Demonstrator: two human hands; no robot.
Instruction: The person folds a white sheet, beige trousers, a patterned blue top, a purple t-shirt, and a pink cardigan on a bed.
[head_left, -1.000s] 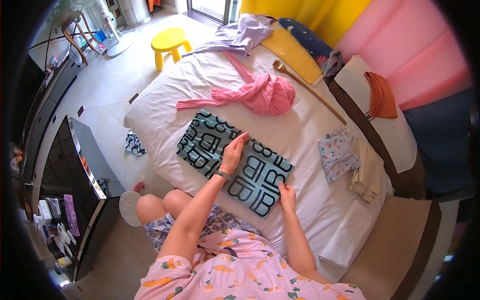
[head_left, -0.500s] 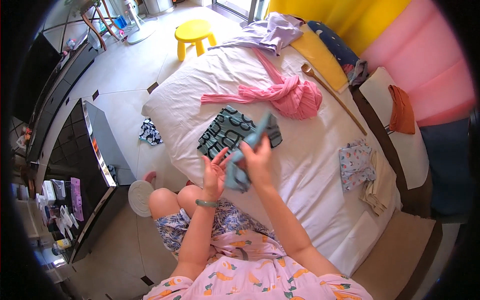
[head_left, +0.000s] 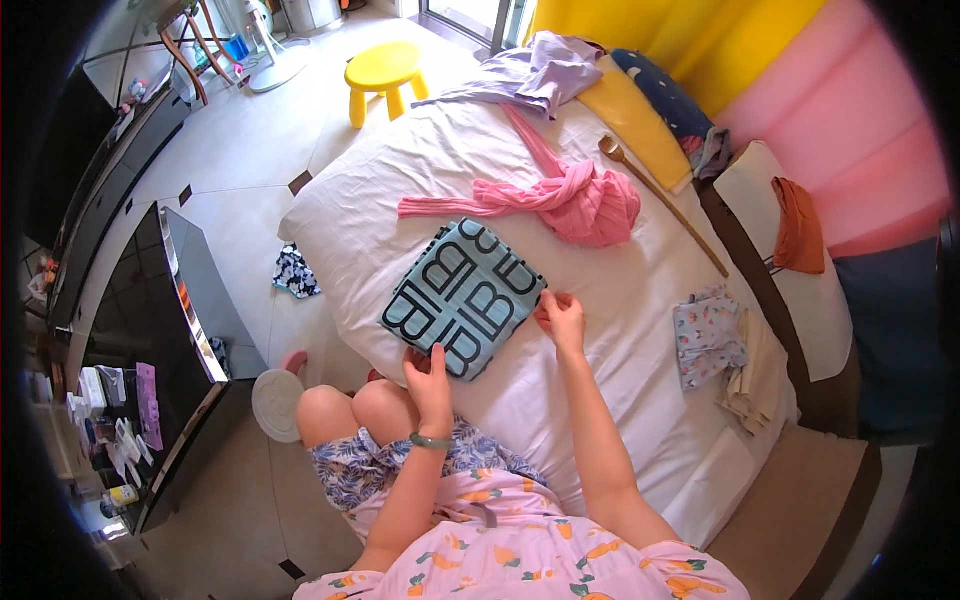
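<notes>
A folded teal cloth [head_left: 465, 297] with bold black printed shapes lies flat as a rough square on the white-covered sofa seat in front of me. My left hand [head_left: 430, 385] grips its near left corner, with thumb on top and the other fingers partly hidden at the edge. At the right corner my right hand [head_left: 563, 320] pinches the border between thumb and fingertips. Just beyond the teal cloth lies a knotted pink garment [head_left: 590, 203], its long strips trailing left and away.
A long wooden stick [head_left: 665, 207] lies right of the pink garment. Folded patterned cloth [head_left: 708, 338] and beige cloth [head_left: 748, 385] rest at right. Lavender cloth [head_left: 540, 75] and a yellow cushion [head_left: 630, 120] lie far back. A dark glossy table [head_left: 215, 290] stands left; a yellow stool [head_left: 385, 68] beyond.
The teal cloth's loose part, bunched and lifted in my right hand before, now lies folded flat. My right hand has moved right to its corner; my left hand has come down onto its near corner.
</notes>
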